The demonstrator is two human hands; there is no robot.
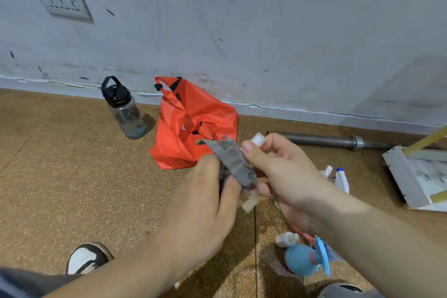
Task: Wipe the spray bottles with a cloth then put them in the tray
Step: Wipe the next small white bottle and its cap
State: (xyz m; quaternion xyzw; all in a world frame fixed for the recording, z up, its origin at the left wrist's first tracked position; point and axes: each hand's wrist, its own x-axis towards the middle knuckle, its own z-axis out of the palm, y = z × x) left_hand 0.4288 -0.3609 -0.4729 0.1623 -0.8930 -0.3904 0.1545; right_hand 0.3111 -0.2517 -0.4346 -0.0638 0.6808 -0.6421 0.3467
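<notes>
While the right hand (283,172) grips a small bottle with a white cap (257,139) poking out above the curled fingers, the left hand (208,191) is closed around a grey patterned cloth (235,162), which is pressed against the bottle's side between the two hands. Most of that bottle is hidden behind the cloth and fingers. Down on the brown floor (72,164), a white spray bottle with a blue tip (341,179) lies just right of the hands, and a blue spray bottle (305,259) and a small clear bottle (286,239) lie nearer the person. A white tray (401,176) sits at the far right. An orange bag (191,116) and a water bottle (125,109) stand by the wall.
</notes>
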